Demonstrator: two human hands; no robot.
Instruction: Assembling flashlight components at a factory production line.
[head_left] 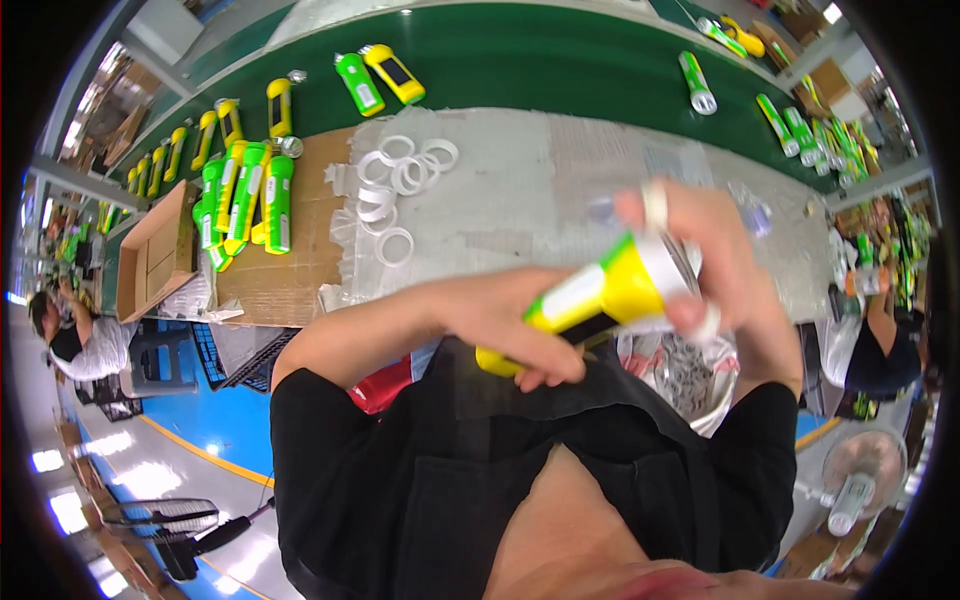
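While a green belt [560,55] runs along the far side of the plastic-covered surface [540,180], a co-worker [98,348] shows at far left, followed by an open cardboard box [155,243], a pile of green-and-yellow flashlights [245,200] and white rings [377,213]. In front of the person, the left hand [508,322] wraps the narrow end of a tilted flashlight [632,280]; the right hand [722,240], blurred, curves half-open around its wide head, contact unclear, partly hiding a bag [724,398] of grey parts; a fan [852,503] stands farther right.

Yel/grn flashlight [598,298], held, tilted, wht end up-R.
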